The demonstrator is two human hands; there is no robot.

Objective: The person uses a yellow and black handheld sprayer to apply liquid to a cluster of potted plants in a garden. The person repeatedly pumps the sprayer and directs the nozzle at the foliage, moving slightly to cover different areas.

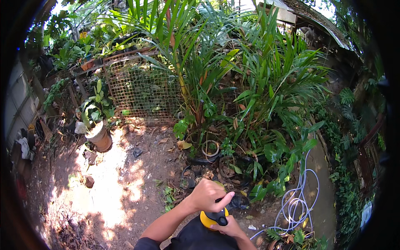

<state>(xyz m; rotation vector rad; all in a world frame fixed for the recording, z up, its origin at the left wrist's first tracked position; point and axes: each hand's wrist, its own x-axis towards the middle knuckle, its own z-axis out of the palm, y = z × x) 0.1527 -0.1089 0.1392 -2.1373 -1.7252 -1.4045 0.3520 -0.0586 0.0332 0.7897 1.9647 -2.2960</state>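
A yellow and black bottle [207, 220], which looks like a hand pump sprayer, is held close against my dark clothing. My left hand [207, 196] is closed in a fist over the black handle at its top, with the thumb stretched out to the right. Lower down, my right hand [230, 227] grips the bottle's yellow body from the right side. Much of the handle is hidden beneath my left fist, and the bottle's underside is out of sight. Just beyond my hands, black plastic [239, 202] lies on the soil near small potted plants [189, 175].
Tall palm-like plants [262, 75] rise ahead beside a rusty wire mesh panel [143, 87]. A coiled pale hose [295, 208] lies at right along a concrete strip [323, 193]. A clay-coloured pot [101, 139] stands at left on sunlit dirt ground [153, 184].
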